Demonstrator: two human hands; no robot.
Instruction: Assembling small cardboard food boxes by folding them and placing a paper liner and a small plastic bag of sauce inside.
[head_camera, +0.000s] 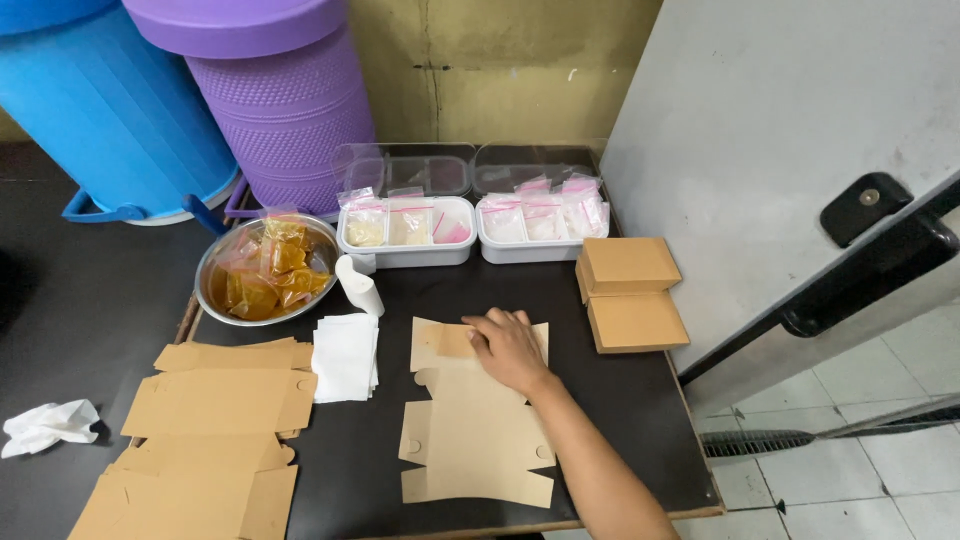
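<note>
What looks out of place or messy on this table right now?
Little stands out. A crumpled white tissue lies apart at the far left, and the flat cardboard stack is fanned unevenly. The right hand rests on one unfolded box blank.

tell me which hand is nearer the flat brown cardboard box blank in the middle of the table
Right. The right hand lies palm down on the upper part of the flat brown cardboard box blank, touching it. The left hand is out of view, so its place cannot be told.
</note>
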